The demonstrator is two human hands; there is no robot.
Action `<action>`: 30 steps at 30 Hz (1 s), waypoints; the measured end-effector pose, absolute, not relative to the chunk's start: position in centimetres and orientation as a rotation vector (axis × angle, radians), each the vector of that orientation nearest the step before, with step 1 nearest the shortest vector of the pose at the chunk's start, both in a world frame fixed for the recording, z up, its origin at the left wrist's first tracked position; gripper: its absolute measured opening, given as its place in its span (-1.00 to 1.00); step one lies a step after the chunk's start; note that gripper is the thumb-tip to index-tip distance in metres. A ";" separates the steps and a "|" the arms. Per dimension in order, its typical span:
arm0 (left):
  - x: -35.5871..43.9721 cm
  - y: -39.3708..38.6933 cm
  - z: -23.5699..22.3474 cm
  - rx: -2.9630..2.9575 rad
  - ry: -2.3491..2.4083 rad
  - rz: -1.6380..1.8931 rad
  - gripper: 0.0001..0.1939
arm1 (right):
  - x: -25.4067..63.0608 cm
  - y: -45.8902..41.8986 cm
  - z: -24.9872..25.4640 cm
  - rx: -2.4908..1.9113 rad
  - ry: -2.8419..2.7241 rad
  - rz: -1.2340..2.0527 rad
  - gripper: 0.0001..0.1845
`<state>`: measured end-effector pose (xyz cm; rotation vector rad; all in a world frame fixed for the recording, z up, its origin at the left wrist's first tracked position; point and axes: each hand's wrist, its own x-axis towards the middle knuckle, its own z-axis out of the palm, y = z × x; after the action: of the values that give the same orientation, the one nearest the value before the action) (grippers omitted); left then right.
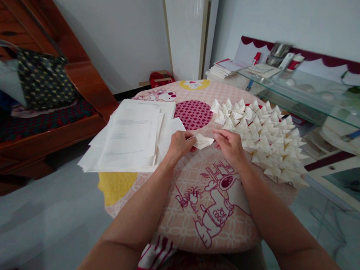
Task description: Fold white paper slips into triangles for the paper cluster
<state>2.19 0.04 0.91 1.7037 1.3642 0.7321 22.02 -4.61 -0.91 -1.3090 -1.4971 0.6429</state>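
Observation:
A small piece of folded white paper (203,141) is held over the middle of the round table. My left hand (180,145) pinches its left end between thumb and fingers. At the paper's right tip, the fingers of my right hand (230,144) are drawn together and appear to grip the point; the exact contact is too small to make out. To the left lies a stack of white paper sheets (127,134), some with faint print. Close by my right hand stand many pointed folded paper pieces (260,133), grouped in dense rows.
A pink patterned tablecloth (165,230) with cartoon figures covers the table. At right is a glass shelf (313,97) bearing metal containers (280,52) and a pile of booklets (224,68). A wooden bench (87,88) with a dotted bag (45,78) stands left.

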 end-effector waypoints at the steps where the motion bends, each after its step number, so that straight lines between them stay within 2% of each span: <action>1: 2.1 0.1 0.9 1.709 1.371 0.724 -0.78 | 22.2 -4.8 -0.6 -1.273 -1.526 0.605 -0.64; 10: 1.6 0.1 1.0 1.697 1.354 0.648 -0.76 | 22.5 -5.0 -0.3 -1.135 -2.021 0.327 -0.65; 14: 1.6 0.5 0.5 1.579 1.295 0.687 -0.55 | 22.6 -4.7 -0.7 -1.135 -2.025 0.321 -0.73; 18: 1.5 0.8 0.3 1.452 1.254 0.949 -0.39 | 22.6 -4.7 -0.6 -1.169 -1.993 0.319 -0.77; 20: 1.5 0.8 0.4 1.486 1.278 1.027 -0.45 | 22.6 -4.6 -0.6 -1.201 -1.968 0.326 -0.77; 25: 1.7 0.6 0.6 1.615 1.395 0.980 -0.78 | 22.6 -4.5 -0.8 -1.297 -1.828 0.258 -0.80; 30: 2.0 0.8 0.3 1.645 1.391 0.956 -0.80 | 23.5 -4.6 0.2 -1.326 -1.592 0.080 -0.79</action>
<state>1.95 0.77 0.31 1.6449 1.3906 0.9557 23.45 -4.62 0.22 -1.3259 -1.5924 0.0801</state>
